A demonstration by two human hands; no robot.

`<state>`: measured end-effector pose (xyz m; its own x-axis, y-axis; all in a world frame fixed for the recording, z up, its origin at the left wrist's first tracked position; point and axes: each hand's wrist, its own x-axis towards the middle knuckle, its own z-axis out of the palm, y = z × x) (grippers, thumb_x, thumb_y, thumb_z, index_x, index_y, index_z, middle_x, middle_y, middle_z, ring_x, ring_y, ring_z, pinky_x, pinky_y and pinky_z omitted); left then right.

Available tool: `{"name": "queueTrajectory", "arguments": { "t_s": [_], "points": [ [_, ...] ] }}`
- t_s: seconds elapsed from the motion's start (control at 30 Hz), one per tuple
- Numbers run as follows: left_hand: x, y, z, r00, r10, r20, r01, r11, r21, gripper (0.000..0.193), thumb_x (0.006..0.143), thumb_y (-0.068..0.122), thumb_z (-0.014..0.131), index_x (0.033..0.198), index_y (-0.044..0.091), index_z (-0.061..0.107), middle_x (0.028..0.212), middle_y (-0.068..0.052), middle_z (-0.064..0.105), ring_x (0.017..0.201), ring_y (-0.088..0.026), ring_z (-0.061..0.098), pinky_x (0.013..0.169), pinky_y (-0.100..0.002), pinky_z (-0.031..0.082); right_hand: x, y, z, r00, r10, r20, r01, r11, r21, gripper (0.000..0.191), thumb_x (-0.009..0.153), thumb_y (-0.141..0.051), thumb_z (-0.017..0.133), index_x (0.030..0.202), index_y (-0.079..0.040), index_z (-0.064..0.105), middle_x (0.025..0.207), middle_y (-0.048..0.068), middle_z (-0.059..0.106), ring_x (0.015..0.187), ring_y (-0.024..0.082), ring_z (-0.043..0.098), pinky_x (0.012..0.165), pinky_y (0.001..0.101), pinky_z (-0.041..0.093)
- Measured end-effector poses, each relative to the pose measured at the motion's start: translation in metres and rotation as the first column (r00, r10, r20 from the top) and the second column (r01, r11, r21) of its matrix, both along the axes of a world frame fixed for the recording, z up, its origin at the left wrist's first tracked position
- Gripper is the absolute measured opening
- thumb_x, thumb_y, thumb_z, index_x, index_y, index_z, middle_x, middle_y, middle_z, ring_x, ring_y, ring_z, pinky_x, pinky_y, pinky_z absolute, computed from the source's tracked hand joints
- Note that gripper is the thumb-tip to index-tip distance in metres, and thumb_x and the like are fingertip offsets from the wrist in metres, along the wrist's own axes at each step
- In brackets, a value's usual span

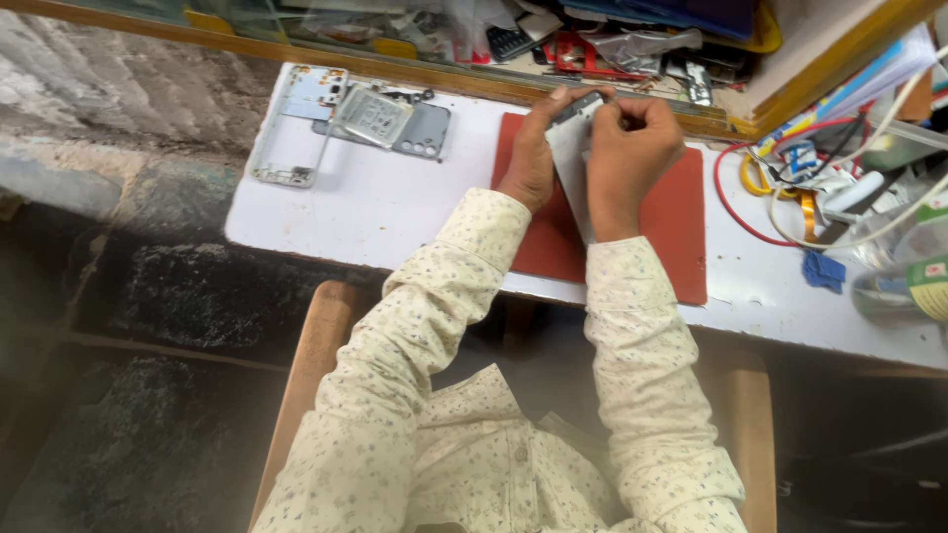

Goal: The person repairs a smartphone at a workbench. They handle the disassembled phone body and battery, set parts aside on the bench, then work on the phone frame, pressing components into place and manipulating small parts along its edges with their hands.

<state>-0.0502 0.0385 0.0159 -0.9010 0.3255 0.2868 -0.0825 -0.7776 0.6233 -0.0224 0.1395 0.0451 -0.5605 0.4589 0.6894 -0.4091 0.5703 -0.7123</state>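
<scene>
Both hands hold a grey phone body (572, 158) upright over a red work mat (671, 222) on a white bench (395, 212). My left hand (531, 158) grips its left edge, thumb along the top. My right hand (630, 158) closes around the right edge, fingers pinched at the phone's top corner. Whether a small tool sits in those fingers cannot be told. Cream patterned sleeves cover both forearms.
A pale phone frame (296, 123) and a grey back cover with a part on it (390, 120) lie at the bench's left. Red and white cables, a blue scrap (822, 269) and a bottle (904, 281) crowd the right. A cluttered tray (592, 44) runs behind.
</scene>
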Motion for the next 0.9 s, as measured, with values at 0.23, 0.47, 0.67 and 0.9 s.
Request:
{"name": "queueTrajectory", "arguments": {
  "t_s": [0.23, 0.47, 0.67, 0.9],
  "points": [
    [0.002, -0.008, 0.012, 0.997, -0.019, -0.08, 0.034, 0.98, 0.197, 0.052, 0.106, 0.035, 0.049, 0.144, 0.0, 0.056, 0.114, -0.022, 0.071, 0.107, -0.033, 0.069, 0.098, -0.045, 0.054, 0.028, 0.05, -0.026, 0.977, 0.214, -0.004, -0.214, 0.977, 0.023, 0.004, 0.101, 0.001, 0.072, 0.1, 0.004, 0.069, 0.097, 0.005, 0.067, 0.087, 0.014, 0.059, 0.08, 0.0287, 0.05],
    [0.013, -0.017, 0.022, 0.996, 0.017, -0.093, 0.013, 0.949, 0.316, 0.05, 0.109, 0.033, 0.043, 0.138, -0.006, 0.054, 0.116, -0.028, 0.069, 0.112, -0.038, 0.068, 0.099, -0.049, 0.056, 0.09, 0.083, -0.064, 0.858, 0.487, 0.16, -0.456, 0.868, -0.196, 0.004, 0.11, 0.003, 0.066, 0.111, 0.006, 0.064, 0.103, 0.008, 0.066, 0.094, 0.01, 0.059, 0.09, 0.0262, 0.048],
    [0.024, -0.023, 0.017, 0.96, 0.041, -0.276, -0.043, 0.999, -0.004, 0.051, 0.107, 0.021, 0.039, 0.148, -0.008, 0.049, 0.135, -0.027, 0.063, 0.13, -0.032, 0.058, 0.122, -0.042, 0.04, 0.082, 0.096, -0.059, 0.87, 0.481, 0.11, -0.418, 0.836, -0.355, 0.004, 0.105, 0.001, 0.064, 0.108, 0.003, 0.062, 0.096, 0.006, 0.067, 0.086, 0.014, 0.06, 0.08, 0.0268, 0.05],
    [0.053, -0.023, -0.048, 0.982, 0.034, -0.184, -0.081, 0.964, -0.255, 0.062, 0.098, -0.001, 0.055, 0.157, -0.001, 0.036, 0.157, -0.014, 0.046, 0.145, -0.023, 0.044, 0.121, -0.035, 0.035, 0.089, 0.119, -0.046, 0.868, 0.404, 0.291, -0.392, 0.914, -0.1, 0.006, 0.107, -0.006, 0.067, 0.109, 0.0, 0.065, 0.092, 0.002, 0.061, 0.081, 0.01, 0.053, 0.073, 0.0247, 0.044]
  ]
}}
